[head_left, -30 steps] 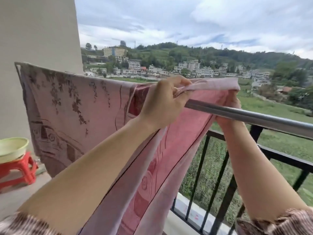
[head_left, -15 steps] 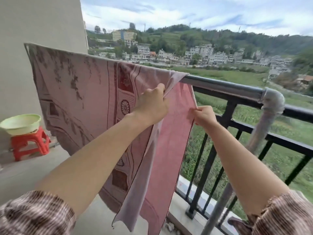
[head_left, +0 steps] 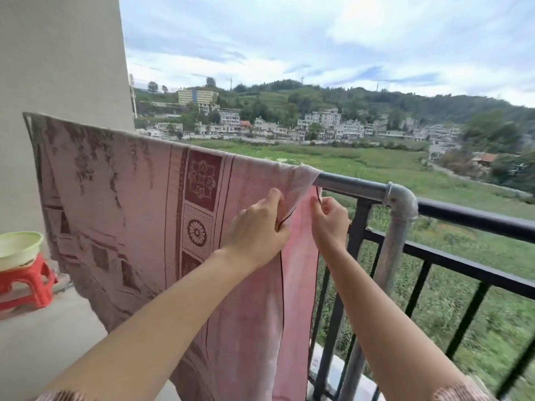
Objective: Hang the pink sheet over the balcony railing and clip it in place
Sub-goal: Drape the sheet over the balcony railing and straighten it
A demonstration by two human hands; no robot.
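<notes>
The pink sheet, patterned in dark red, hangs draped over the metal railing bar from the wall on the left to mid-frame. My left hand pinches the sheet's right edge just below the bar. My right hand grips the same hanging edge a little further right, next to a black railing post. The strip between the hands hangs down straight. No clip is visible.
A silver elbow joint and upright pipe stand right of the hands. The black balcony railing runs on to the right. A red stool with a green basin sits at the left by the wall.
The sheet's right part, earlier lifted over the bar, now hangs down flat. Both hands have dropped below the bar onto its right edge. The view has shifted.
</notes>
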